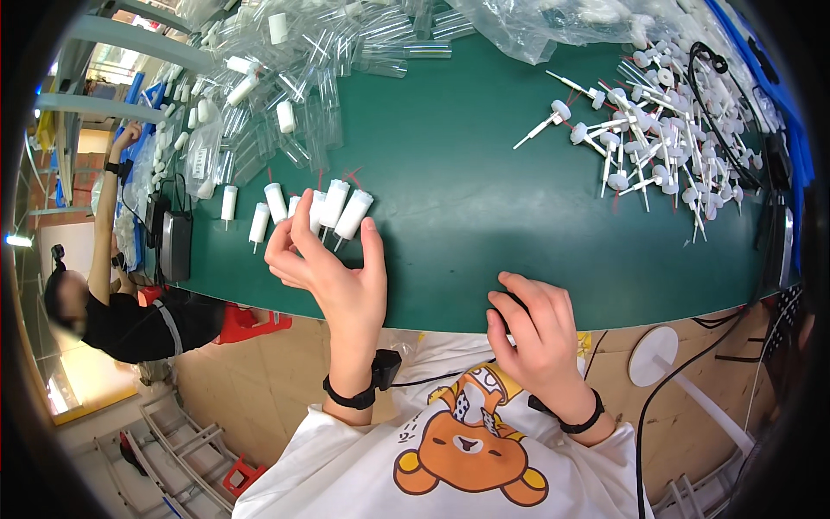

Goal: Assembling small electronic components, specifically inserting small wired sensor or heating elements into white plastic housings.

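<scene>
While the left hand (333, 272) spread wide near white cylinders (334, 206), the right (538, 333) curled loosely. Its grip was unclear.

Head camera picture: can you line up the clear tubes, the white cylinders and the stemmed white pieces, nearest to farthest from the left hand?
From the left hand:
1. White cylinders, right by its fingers.
2. Clear tubes, heaped farther back, beyond the cylinders.
3. Stemmed white pieces, piled across on the table's right side.
</scene>
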The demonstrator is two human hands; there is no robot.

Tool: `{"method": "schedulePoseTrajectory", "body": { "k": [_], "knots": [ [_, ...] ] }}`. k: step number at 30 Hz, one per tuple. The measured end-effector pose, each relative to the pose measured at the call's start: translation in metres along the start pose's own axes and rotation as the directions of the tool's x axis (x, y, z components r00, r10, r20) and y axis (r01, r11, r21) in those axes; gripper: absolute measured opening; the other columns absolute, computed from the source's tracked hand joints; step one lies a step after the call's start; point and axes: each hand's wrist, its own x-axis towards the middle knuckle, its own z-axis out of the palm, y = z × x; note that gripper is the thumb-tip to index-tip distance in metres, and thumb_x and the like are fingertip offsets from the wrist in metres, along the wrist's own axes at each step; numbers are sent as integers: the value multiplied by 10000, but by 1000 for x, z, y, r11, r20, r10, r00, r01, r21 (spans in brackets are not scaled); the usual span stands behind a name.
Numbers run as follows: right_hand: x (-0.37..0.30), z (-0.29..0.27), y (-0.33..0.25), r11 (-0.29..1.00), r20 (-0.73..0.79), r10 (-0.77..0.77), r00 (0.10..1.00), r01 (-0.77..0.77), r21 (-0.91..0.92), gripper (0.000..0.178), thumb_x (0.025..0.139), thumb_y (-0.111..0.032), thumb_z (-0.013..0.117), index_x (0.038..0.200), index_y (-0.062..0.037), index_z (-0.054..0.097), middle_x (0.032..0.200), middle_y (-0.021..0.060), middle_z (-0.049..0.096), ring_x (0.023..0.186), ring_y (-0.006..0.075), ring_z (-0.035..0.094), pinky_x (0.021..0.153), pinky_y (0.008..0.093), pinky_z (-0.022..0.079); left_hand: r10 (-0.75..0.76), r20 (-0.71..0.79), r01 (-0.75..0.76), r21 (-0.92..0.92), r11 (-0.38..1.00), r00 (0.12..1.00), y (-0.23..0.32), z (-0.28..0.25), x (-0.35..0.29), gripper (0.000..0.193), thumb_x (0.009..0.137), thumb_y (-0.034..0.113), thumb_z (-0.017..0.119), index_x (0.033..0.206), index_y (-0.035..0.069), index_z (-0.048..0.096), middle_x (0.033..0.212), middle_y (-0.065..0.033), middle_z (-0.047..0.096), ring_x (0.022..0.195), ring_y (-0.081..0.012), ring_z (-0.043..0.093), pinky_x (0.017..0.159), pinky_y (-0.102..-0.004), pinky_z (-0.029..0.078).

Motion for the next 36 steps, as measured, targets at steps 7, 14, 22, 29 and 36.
{"method": "schedulePoseTrajectory", "body": {
  "k": [7, 14, 22, 29, 36],
  "knots": [
    [6, -17, 2, 964, 64, 64, 996, -78, 255, 223, 719, -1, 666, 929, 23, 598, 1037, 153, 579, 902, 294, 576, 758, 367, 471, 222, 64, -181, -384, 905, 973, 27, -8, -16, 518, 741, 68, 671, 1220, 7, 485, 1117, -158, 360, 1029, -286, 385, 877, -376, 356],
    [31, -48, 34, 958, -159, 283, 946, -288, -5, 287, 734, 17, 657, 1013, 1, 591, 980, 146, 570, 884, 297, 569, 753, 359, 469, 432, 376, -52, -702, 710, 820, 52, 0, -27, 418, 730, 18, 667, 1134, 36, 559, 971, -91, 508, 790, -219, 517, 746, -334, 426],
    [53, -51, 59, 903, -284, 310, 907, -375, -211, 259, 764, 55, 618, 1012, -11, 583, 943, 118, 520, 843, 274, 526, 739, 359, 431, 530, 339, -254, -602, 757, 778, 56, 0, -25, 339, 723, 24, 659, 1055, 40, 590, 925, -86, 508, 815, -251, 499, 721, -342, 418],
    [48, -56, 50, 917, -299, 297, 907, -359, -176, 183, 757, 74, 618, 911, -13, 569, 914, 101, 553, 854, 245, 527, 715, 343, 434, 528, 325, -253, -610, 751, 784, 55, 0, -25, 280, 728, 37, 659, 1002, 58, 606, 917, -75, 505, 784, -234, 501, 705, -342, 408],
    [62, -74, 1, 981, -311, 186, 932, -191, 16, 207, 759, 52, 634, 940, -12, 556, 1032, 133, 555, 836, 209, 526, 678, 291, 445, 534, 300, -269, -615, 742, 790, 49, 1, -27, 254, 740, 53, 655, 989, 62, 604, 907, -60, 515, 775, -210, 505, 726, -335, 394]
  ]
}}
